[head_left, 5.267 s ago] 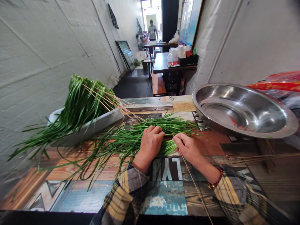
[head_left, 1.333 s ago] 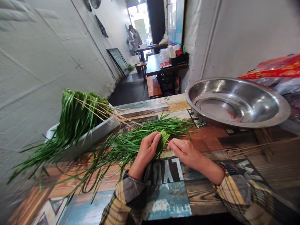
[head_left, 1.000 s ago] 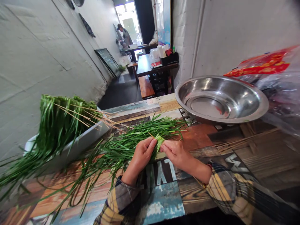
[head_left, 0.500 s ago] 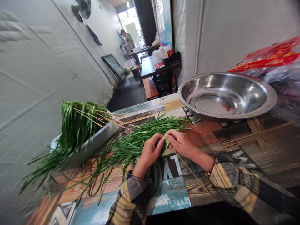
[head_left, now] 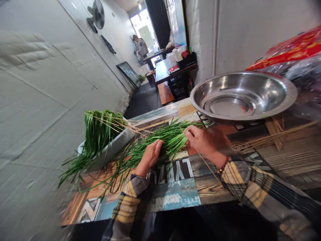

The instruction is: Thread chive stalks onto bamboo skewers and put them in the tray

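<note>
My right hand (head_left: 200, 142) is closed in a pinch around a thin bamboo skewer (head_left: 209, 167), whose long end slants down toward my sleeve. The pale stalk ends of the garlic chives (head_left: 178, 142) reach up to these fingertips. My left hand (head_left: 150, 154) lies at the near edge of the loose green pile, fingers bent round some leaves; its fingertips are partly hidden. To the left, a white tray (head_left: 114, 147) holds a thick row of garlic chives (head_left: 100, 130) hanging from several bamboo skewers (head_left: 120, 124).
A wide steel basin (head_left: 242, 95) stands at the right, beside clear and red plastic bags (head_left: 291, 53). Several bare skewers (head_left: 273, 137) lie below the basin. A white wall (head_left: 37, 117) borders the left side. Farther back are tables (head_left: 163, 70) and a standing person (head_left: 141, 47).
My hands were together at the chive ends and are now apart: the left has drawn back to the left, the right still holds the skewer. The view has shifted slightly.
</note>
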Demonstrator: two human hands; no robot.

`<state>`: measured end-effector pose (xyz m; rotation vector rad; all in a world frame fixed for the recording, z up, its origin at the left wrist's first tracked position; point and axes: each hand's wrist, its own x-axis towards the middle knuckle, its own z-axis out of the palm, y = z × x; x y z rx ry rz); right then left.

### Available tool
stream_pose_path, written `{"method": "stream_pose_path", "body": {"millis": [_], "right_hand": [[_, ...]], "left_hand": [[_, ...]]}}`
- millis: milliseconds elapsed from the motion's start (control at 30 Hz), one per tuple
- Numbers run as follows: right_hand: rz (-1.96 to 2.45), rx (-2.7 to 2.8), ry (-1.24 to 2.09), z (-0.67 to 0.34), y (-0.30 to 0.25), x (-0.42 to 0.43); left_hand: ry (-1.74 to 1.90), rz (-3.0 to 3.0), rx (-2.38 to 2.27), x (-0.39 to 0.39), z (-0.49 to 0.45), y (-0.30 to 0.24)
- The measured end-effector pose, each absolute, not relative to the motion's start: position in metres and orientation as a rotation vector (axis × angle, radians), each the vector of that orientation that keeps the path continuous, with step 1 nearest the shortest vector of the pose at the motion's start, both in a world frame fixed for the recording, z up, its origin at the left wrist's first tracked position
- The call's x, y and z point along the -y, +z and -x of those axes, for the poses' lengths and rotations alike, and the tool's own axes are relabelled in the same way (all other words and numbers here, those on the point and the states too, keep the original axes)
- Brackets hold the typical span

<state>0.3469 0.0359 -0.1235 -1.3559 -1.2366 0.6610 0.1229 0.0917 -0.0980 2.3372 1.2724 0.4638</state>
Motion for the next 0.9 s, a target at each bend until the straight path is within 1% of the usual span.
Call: {"method": "stream_pose_path", "body": {"millis": [100, 267, 333, 400, 467, 500, 600, 700, 800, 900], "right_hand": [[1.267, 1.064, 0.7, -0.365, -0.117, -0.037], [1.061, 0.776, 0.802, -0.38, -0.11, -0.04], [0.974, 0.713, 0.858, -0.38, -0.108, -0.04], [0.907, 0.688, 0.929, -0.377, -0.107, -0.039], [0.865, 0.695, 1.0, -0.371, -0.107, -0.037], [0.85, 0.705, 1.03, -0.368, -0.107, -0.036], [0.821, 0.749, 1.095, -0.36, -0.107, -0.029], [0.797, 0.807, 1.135, -0.356, -0.103, -0.022], [0.784, 0.852, 1.155, -0.356, -0.099, -0.019], [0.784, 0.838, 1.183, -0.358, -0.097, -0.019]], "left_hand": [[0.516, -2.292, -1.445, -0.106, -0.097, -0.098], [0.708, -2.189, -1.606, -0.124, -0.071, -0.086], [0.809, -2.182, -1.678, -0.124, -0.067, -0.072], [0.986, -2.18, -1.752, -0.119, -0.067, -0.051], [1.146, -2.222, -1.766, -0.108, -0.074, -0.027], [1.161, -2.259, -1.744, -0.101, -0.08, -0.015], [1.011, -2.446, -1.506, -0.074, -0.109, 0.011], [0.649, -2.737, -1.223, -0.045, -0.149, 0.014], [0.38, -2.943, -1.224, -0.024, -0.183, -0.002], [0.245, -3.04, -1.383, -0.018, -0.196, -0.018]]}}
